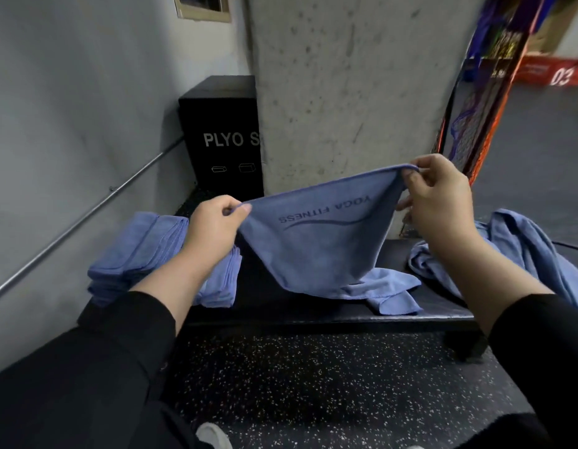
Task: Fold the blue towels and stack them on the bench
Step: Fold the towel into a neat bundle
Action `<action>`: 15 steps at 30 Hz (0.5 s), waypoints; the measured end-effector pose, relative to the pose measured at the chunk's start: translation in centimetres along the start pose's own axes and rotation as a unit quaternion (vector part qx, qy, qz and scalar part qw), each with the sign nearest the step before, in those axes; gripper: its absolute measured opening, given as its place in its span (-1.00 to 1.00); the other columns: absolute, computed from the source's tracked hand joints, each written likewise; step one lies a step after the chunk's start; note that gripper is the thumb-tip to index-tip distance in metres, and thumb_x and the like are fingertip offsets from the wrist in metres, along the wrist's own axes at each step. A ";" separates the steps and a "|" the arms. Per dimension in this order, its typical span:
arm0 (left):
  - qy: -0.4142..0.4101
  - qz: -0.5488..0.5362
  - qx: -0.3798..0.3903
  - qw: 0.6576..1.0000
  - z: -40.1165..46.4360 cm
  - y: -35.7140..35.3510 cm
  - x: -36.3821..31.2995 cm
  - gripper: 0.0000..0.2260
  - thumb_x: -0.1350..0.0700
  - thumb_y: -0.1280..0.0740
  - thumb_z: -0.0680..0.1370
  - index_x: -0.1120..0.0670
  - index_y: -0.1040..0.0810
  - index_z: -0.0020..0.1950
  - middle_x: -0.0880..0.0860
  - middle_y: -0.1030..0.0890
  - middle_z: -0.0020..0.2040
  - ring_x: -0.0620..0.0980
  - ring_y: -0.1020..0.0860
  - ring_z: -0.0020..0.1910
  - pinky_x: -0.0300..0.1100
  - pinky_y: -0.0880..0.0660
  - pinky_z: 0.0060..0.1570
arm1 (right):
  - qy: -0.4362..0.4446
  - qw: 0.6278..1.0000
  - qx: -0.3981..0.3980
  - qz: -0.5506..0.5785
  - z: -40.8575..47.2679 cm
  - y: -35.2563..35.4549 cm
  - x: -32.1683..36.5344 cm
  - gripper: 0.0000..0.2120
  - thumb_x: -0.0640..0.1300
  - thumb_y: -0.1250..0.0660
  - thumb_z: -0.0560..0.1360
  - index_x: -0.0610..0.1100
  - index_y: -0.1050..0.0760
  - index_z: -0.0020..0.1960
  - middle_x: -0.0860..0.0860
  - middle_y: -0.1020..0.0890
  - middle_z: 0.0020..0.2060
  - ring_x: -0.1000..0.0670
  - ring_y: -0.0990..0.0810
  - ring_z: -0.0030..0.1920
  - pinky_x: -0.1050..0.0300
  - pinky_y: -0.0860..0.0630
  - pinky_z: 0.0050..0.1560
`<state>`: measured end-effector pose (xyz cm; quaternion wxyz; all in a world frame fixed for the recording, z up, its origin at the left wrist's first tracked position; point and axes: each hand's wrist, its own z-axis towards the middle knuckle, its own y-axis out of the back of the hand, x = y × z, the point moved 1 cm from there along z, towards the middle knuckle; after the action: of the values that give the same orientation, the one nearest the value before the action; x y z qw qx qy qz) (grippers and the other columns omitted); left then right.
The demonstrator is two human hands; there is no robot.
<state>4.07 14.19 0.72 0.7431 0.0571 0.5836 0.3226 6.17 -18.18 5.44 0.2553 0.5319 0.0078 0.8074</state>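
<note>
Grey concrete walls and a black plyo box (221, 131) back the dark worktop (313, 314), seen from the head camera. On its left end sits a stack of folded blue towels (145, 254); on its right end lies a crumpled heap of unfolded towels (520, 251). Between them, the left hand (213, 226) and right hand (438, 194) each pinch 1 top corner of a blue "YOGA FITNESS" towel (316, 247), its lower end trailing onto the worktop. To fold well, I would level both corners, pull the top edge taut, then bring the corners together so the edges match.
</note>
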 end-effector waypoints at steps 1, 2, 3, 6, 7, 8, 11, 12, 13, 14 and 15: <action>0.001 0.000 0.000 1.000 0.1 0.2 -0.1 -0.83 0.05 -0.37 0.61 0.08 -0.63 -0.14 -0.03 -0.51 -0.37 -0.03 -0.46 -0.34 -0.08 -0.44 -0.21 | -0.025 0.999 0.011 0.030 -0.4 0.0 0.2 -0.96 -0.15 -0.25 0.64 -0.12 -0.46 0.05 -0.14 -0.61 -0.14 -0.07 -0.64 -0.43 0.16 -0.51 -0.50; 0.000 0.002 0.006 1.000 0.1 0.2 -0.1 -0.83 0.05 -0.36 0.62 0.08 -0.63 -0.13 -0.03 -0.53 -0.37 -0.03 -0.46 -0.34 -0.07 -0.46 -0.20 | -0.047 0.998 0.023 0.046 -0.7 0.0 0.1 -0.93 -0.15 -0.25 0.65 -0.15 -0.45 0.06 -0.16 -0.62 -0.12 -0.10 -0.66 -0.41 0.13 -0.54 -0.49; 0.001 0.005 0.014 1.000 0.0 0.1 -0.1 -0.83 0.06 -0.35 0.62 0.09 -0.63 -0.12 0.00 -0.55 -0.36 -0.03 -0.46 -0.35 -0.05 -0.47 -0.19 | -0.065 0.996 0.034 0.049 -1.1 0.0 -0.1 -0.91 -0.15 -0.25 0.66 -0.18 -0.46 0.07 -0.17 -0.64 -0.11 -0.11 -0.67 -0.40 0.10 -0.58 -0.46; 0.010 0.045 0.037 0.998 -0.6 -0.7 0.4 -0.78 0.03 -0.37 0.61 0.12 -0.62 -0.17 0.09 -0.60 -0.32 -0.04 -0.45 -0.37 -0.11 -0.41 -0.29 | -0.099 0.994 0.035 0.039 -1.9 0.0 -2.1 -0.88 -0.14 -0.29 0.64 -0.20 -0.51 0.02 -0.21 -0.67 -0.17 -0.13 -0.67 -0.41 -0.07 -0.66 -0.33; 0.017 0.069 0.048 0.996 -0.7 -1.0 0.7 -0.76 0.02 -0.37 0.61 0.13 -0.61 -0.18 0.08 -0.57 -0.34 -0.05 -0.44 -0.38 -0.14 -0.36 -0.33 | -0.107 0.993 0.031 0.037 -2.1 0.0 -3.0 -0.89 -0.13 -0.31 0.63 -0.17 -0.53 -0.01 -0.20 -0.67 -0.21 -0.13 -0.67 -0.41 -0.15 -0.68 -0.26; 0.028 0.091 0.060 0.994 -0.6 -1.4 1.2 -0.74 0.01 -0.36 0.62 0.14 -0.60 -0.19 0.06 -0.54 -0.36 -0.05 -0.43 -0.39 -0.15 -0.34 -0.34 | -0.115 0.992 0.029 0.034 -2.2 -0.1 -3.8 -0.89 -0.12 -0.33 0.62 -0.14 -0.54 -0.04 -0.18 -0.67 -0.23 -0.13 -0.68 -0.39 -0.20 -0.68 -0.20; 0.091 0.061 0.100 0.989 0.4 -3.0 1.8 -0.69 0.03 -0.33 0.64 0.20 -0.53 -0.21 0.08 -0.49 -0.45 0.00 -0.45 -0.53 -0.19 -0.36 -0.43 | -0.133 0.991 0.027 0.022 -1.2 -1.1 -6.0 -0.88 -0.10 -0.36 0.59 -0.10 -0.57 -0.09 -0.11 -0.68 -0.24 -0.06 -0.69 -0.33 -0.22 -0.68 -0.11; 0.120 0.026 0.104 0.987 1.3 -3.7 1.7 -0.71 0.04 -0.31 0.65 0.20 -0.51 -0.19 0.10 -0.51 -0.47 0.03 -0.48 -0.55 -0.20 -0.38 -0.46 | -0.131 0.991 0.024 0.014 -0.1 -1.7 -6.5 -0.87 -0.06 -0.37 0.57 -0.07 -0.58 -0.12 -0.09 -0.69 -0.25 -0.06 -0.69 -0.29 -0.23 -0.67 -0.09; 0.145 -0.019 0.104 0.984 2.4 -4.4 1.4 -0.74 0.06 -0.29 0.67 0.18 -0.51 -0.14 0.11 -0.55 -0.44 0.05 -0.54 -0.53 -0.20 -0.42 -0.47 | -0.125 0.992 0.015 0.006 1.2 -2.5 -6.8 -0.85 0.01 -0.38 0.52 -0.06 -0.59 -0.15 -0.06 -0.69 -0.26 -0.09 -0.70 -0.25 -0.24 -0.66 -0.06; 0.166 -0.069 0.096 0.979 4.0 -5.4 1.1 -0.78 0.06 -0.26 0.69 0.18 -0.52 -0.05 0.14 -0.61 -0.36 0.06 -0.60 -0.45 -0.20 -0.48 -0.44 | -0.119 0.993 0.009 0.001 2.8 -3.3 -7.2 -0.81 0.07 -0.38 0.46 -0.04 -0.60 -0.15 -0.04 -0.70 -0.25 -0.13 -0.70 -0.17 -0.24 -0.64 -0.02; 0.178 -0.111 0.085 0.974 5.8 -6.2 1.0 -0.80 0.07 -0.22 0.70 0.19 -0.53 0.09 0.17 -0.66 -0.22 0.06 -0.66 -0.32 -0.17 -0.55 -0.36 | -0.110 0.994 0.016 0.004 4.5 -4.2 -7.4 -0.79 0.09 -0.38 0.43 -0.03 -0.62 -0.08 -0.03 -0.71 -0.17 -0.15 -0.70 -0.07 -0.21 -0.63 0.06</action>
<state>11.96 11.50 -1.15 0.6507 -0.0034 0.7348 0.1917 13.98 -18.77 -0.17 0.2432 0.6216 -0.0095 0.7446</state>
